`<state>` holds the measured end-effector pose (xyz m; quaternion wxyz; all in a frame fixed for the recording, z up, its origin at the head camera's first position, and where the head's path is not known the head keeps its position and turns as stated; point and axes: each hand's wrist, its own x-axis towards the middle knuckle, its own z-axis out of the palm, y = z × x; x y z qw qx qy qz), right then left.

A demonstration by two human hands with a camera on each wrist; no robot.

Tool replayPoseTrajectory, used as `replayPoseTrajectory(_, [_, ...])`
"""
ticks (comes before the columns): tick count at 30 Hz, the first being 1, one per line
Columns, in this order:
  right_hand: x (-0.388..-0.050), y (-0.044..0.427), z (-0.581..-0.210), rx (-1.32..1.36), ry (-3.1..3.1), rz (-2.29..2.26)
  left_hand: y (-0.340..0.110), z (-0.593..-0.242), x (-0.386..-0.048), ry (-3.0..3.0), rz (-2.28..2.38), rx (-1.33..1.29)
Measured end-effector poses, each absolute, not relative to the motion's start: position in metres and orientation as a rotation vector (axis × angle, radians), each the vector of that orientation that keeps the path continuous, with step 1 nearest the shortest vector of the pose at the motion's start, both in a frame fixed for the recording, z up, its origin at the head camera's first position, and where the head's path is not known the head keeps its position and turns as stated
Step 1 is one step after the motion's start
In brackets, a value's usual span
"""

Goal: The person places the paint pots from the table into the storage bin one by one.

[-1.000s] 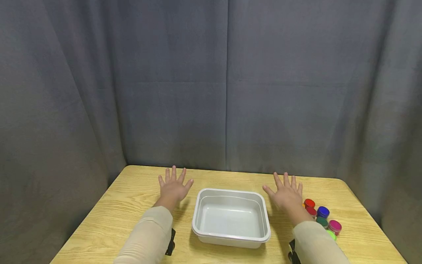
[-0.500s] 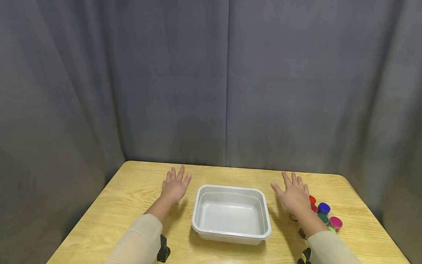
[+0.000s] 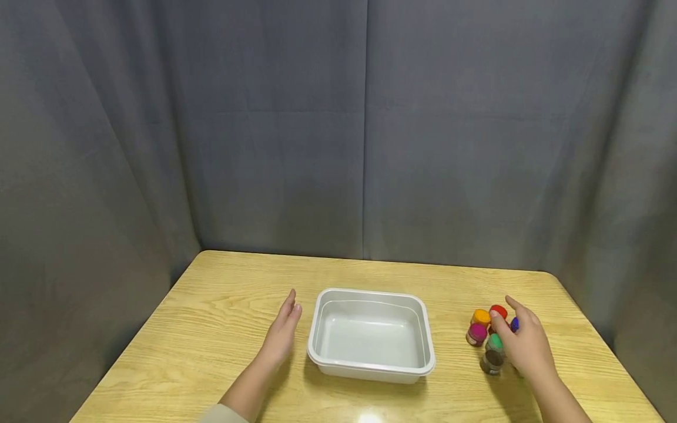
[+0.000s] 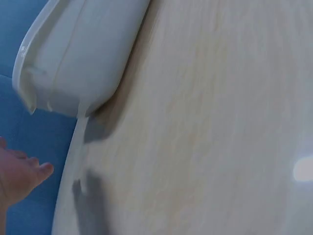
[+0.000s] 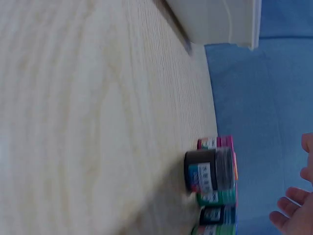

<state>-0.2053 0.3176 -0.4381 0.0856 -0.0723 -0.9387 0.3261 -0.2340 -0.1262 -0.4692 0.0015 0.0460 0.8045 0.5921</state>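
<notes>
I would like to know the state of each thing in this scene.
Tub: upright, uncovered, empty.
Orange jar: upright, lid seems on.
Magenta jar: upright, lid seems on.
Dark jar: upright, lid seems on.
Other jars: partly hidden, upright where visible.
Left hand: fingers straight, holding nothing.
Right hand: above the jars, holding nothing.
Curtain: hanging.

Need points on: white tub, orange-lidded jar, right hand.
White tub [image 3: 371, 343]: head view, bare inside floor.
Orange-lidded jar [image 3: 481, 317]: head view, on the lid.
Right hand [image 3: 527, 343]: head view, back of the hand.
</notes>
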Motion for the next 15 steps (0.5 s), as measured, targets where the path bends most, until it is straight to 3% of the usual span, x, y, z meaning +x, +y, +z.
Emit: replayPoseTrajectory(15, [-0.169, 0.346, -0.469, -0.465, -2.646, 1.193, -0.100, -0.500, -0.210, 2.298, 2.078, 0.128])
